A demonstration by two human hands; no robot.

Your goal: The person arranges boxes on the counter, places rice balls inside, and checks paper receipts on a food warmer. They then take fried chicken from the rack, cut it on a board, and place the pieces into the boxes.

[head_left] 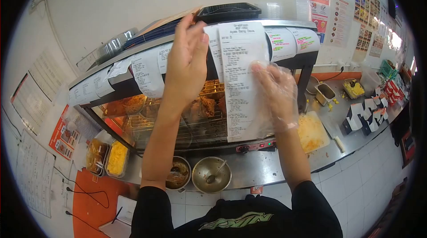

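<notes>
A long printed receipt [240, 91] hangs down over the front of a glass food warmer [204, 131], with other paper slips behind its top left edge. My right hand [278, 91], in a clear plastic glove, is at the receipt's right edge, fingers bent against the paper and closed on it. My bare left hand [189, 60] is raised just left of the receipt, fingers pointing up and apart, with nothing visible in it. Behind the glass, pieces of fried food [207, 104] lie on a wire rack.
Two metal bowls stand below the warmer, one with a spoon [211, 175]. To the right are a cutting board [311, 133], a knife [336, 138] and several folded boxes [356, 115]. Tubs of yellow food [117, 158] sit at left. A black tray [229, 11] rests on top.
</notes>
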